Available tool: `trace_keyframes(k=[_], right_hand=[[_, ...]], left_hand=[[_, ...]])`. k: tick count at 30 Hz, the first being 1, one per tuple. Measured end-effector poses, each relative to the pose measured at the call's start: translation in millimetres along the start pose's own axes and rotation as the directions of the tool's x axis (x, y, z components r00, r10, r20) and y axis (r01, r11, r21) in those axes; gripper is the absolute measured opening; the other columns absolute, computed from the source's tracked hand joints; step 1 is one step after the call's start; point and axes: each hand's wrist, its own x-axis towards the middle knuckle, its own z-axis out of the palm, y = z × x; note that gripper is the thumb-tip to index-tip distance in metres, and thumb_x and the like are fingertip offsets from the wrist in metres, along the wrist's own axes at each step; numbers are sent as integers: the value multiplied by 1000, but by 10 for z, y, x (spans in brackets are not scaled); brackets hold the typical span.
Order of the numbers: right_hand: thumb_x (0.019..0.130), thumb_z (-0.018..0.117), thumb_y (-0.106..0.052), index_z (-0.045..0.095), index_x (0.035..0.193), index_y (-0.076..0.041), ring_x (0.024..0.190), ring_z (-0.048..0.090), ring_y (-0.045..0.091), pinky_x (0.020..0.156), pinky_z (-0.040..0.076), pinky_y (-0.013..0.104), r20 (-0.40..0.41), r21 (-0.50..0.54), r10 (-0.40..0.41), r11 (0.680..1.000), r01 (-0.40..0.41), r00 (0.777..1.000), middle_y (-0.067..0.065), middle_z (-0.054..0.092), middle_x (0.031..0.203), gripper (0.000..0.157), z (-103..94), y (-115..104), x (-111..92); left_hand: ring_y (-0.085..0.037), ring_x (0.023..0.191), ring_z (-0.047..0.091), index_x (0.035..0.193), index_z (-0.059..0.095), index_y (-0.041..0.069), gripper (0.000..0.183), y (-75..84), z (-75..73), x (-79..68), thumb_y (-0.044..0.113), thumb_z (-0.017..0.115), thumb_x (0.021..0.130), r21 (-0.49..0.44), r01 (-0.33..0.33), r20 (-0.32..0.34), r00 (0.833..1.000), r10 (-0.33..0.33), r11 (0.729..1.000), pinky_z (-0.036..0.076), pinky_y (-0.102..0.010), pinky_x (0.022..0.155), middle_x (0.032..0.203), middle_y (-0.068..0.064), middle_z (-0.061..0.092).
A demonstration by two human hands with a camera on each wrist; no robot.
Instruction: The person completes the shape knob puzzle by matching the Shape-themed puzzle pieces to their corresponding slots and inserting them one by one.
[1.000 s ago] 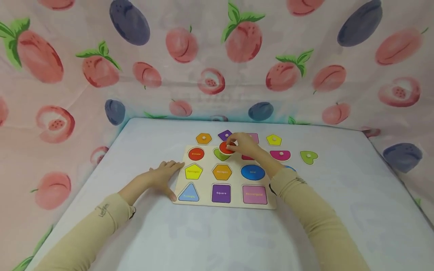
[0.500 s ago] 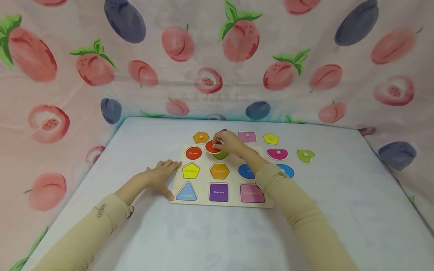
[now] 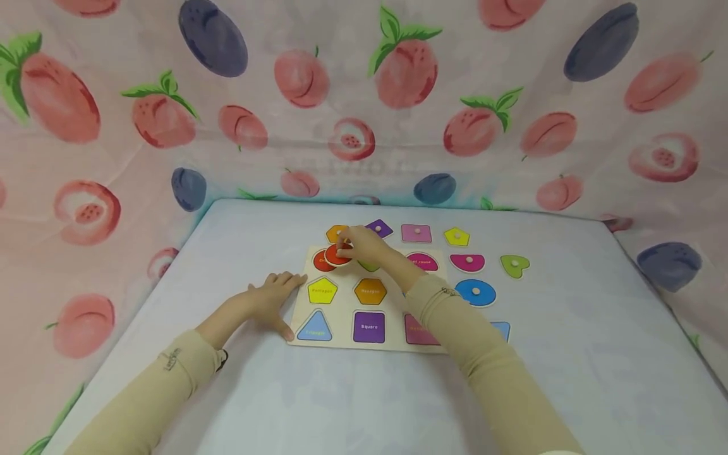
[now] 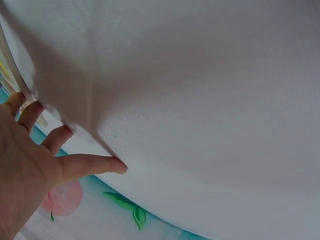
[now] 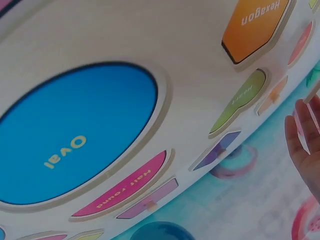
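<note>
The board (image 3: pixel 345 308) looks smooth and wooden, the sleeves (image 3: pixel 495 354) matt cloth

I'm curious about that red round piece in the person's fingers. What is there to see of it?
The red disc is a flat, round puzzle piece with a red face and a pale, perhaps wooden, edge. The right hand pinches it from above; the fingers cover part of its face, so any knob is hidden. In the head view it overlaps the matching red "Circular" spot near the far-left corner of the puzzle board, slightly off to its right. Whether it touches the board is unclear.
</note>
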Motion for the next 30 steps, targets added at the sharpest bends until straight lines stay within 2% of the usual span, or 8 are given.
trace_keyframes(k=[8,12,17,23,30], right_hand=[[90,64,-23,66,93,-9,92,53,19,90,47,31,8,9,-8,1000,8,1000,5,65,100,14,46,-56,48],[90,64,-23,67,92,-10,90,52,19,87,47,30,10,-19,-4,1000,4,1000,4,64,100,14,58,-66,97],[90,64,-24,67,94,-10,94,53,19,91,47,31,27,-33,16,999,-15,1000,4,64,104,15,89,-55,130],[90,64,-22,68,94,-9,97,54,20,94,46,32,18,-38,38,999,-37,999,4,64,108,14,113,-69,170],[90,65,-20,68,92,-7,104,55,21,98,46,32,16,-30,26,999,-26,1000,6,63,116,14,169,-88,231]], left_hand=[[-46,136,21,150,18,10,123,13,-19,-21,49,87,56,-17,-12,4,1000,12,1000,20,-83,90,152,-21,24],[-46,136,20,150,18,10,124,17,-35,-41,51,86,55,-31,-13,7,1000,13,999,18,-83,90,151,-21,24],[-46,136,20,151,17,11,125,-2,-16,-36,54,85,55,-30,-13,10,1000,14,999,17,-83,91,152,-21,24],[-46,134,23,150,18,10,122,-7,5,-24,51,85,57,-10,-30,-21,999,30,999,20,-83,90,152,-20,24],[-47,135,22,150,17,10,122,20,-11,-39,48,86,57,-14,-12,-2,1000,12,1000,19,-83,90,152,-21,23]])
